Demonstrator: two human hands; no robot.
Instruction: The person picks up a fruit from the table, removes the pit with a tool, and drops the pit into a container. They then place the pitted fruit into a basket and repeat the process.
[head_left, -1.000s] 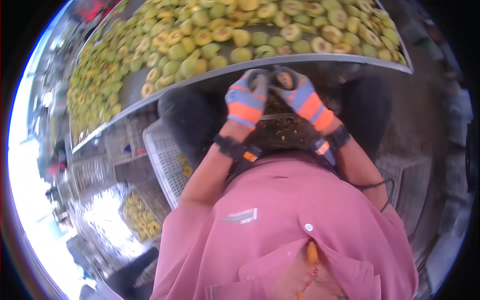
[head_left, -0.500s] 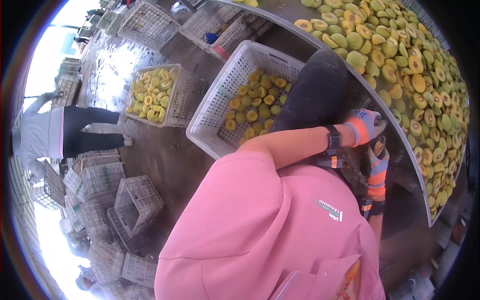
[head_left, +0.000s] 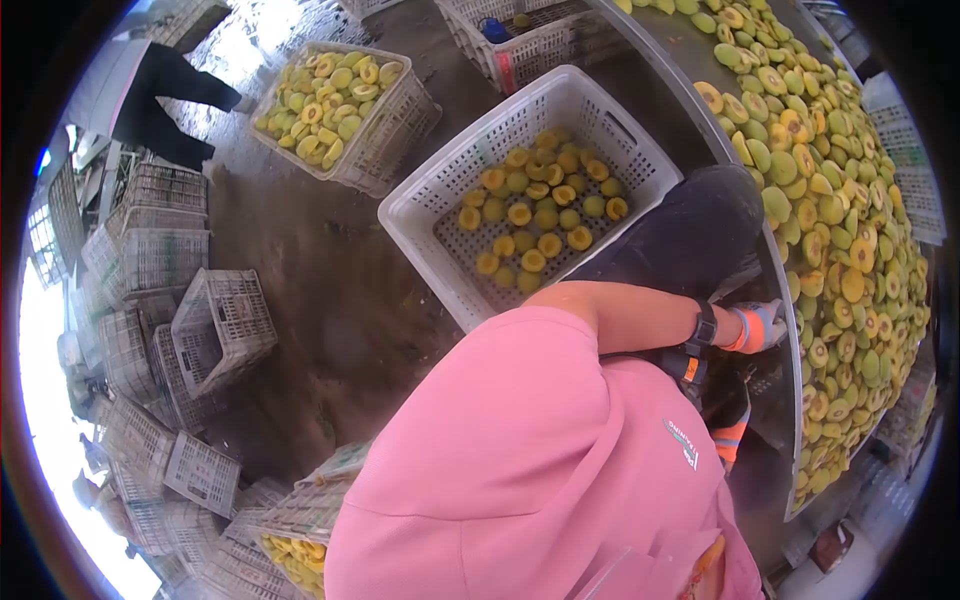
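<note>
Head turned away, both gloved hands tucked under the desk rim

The left hand (head_left: 757,327), in its orange-and-grey glove, sits at the metal desk (head_left: 783,300) edge around three o'clock; whether its grip is spread or pinched on a fruit half, I cannot tell. The right hand (head_left: 728,437) is mostly hidden behind the pink shoulder at four o'clock, its grip unreadable too. Halved fruit (head_left: 840,230) blankets the desk, and the white crate (head_left: 440,190) at twelve o'clock, just beside the knee, holds more halves. To work well here, I'd judge the eyes belong back on the hands before any cutting or pitting.
</note>
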